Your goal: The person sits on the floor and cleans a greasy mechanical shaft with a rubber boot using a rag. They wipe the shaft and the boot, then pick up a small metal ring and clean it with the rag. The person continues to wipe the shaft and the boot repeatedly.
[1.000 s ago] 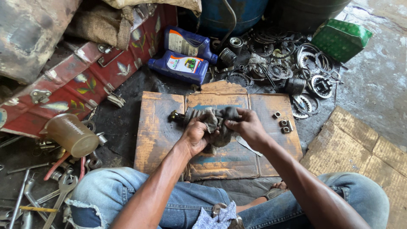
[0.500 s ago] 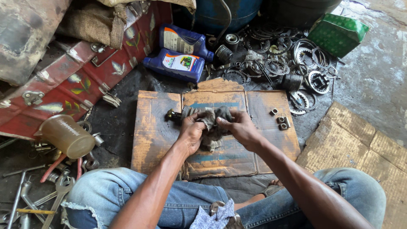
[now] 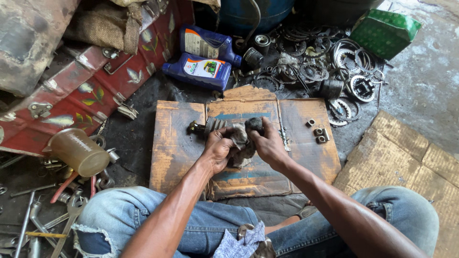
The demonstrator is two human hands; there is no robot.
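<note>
A dark metal part with ribbed fins and a brass-coloured stub (image 3: 204,127) lies over a flattened piece of cardboard (image 3: 177,148) on the floor. My left hand (image 3: 219,149) grips that part from below. A grimy grey rag (image 3: 241,139) is bunched against it, and my right hand (image 3: 266,143) presses the rag onto the part's right end. Both hands are close together, almost touching. The rag hides most of the part's middle.
Two blue oil bottles (image 3: 201,70) lie behind the cardboard. Rings, bearings and gears (image 3: 334,76) are heaped at the back right beside a green box (image 3: 385,32). A red metal trunk (image 3: 91,91), a brown jug (image 3: 79,152) and spanners (image 3: 52,215) are on the left. Small nuts (image 3: 319,135) rest on the cardboard.
My right hand has shifted left and closer to the part, pressing the rag tighter. A thin metal strip on the cardboard that my arm covered now shows.
</note>
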